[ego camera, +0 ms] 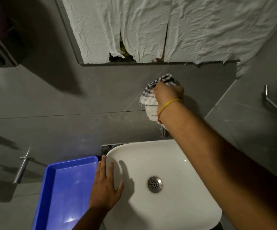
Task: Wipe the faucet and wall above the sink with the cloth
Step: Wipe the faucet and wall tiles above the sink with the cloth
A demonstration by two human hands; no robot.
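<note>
My right hand (168, 93) presses a white cloth with dark stripes (148, 98) flat against the grey tiled wall (101, 90), above the white sink (176, 163). The cloth hangs down past my wrist. Only a small chrome piece of the faucet (163, 132) shows under my forearm, against the wall; the rest is hidden. My left hand (107, 185) lies flat with fingers spread on the sink's left rim, holding nothing.
A blue plastic tray (64, 188) sits left of the sink. Crumpled white paper (151, 27) covers the mirror above. A metal bar (275, 103) is on the right wall, a dispenser (0, 53) and a metal handle (22, 165) on the left.
</note>
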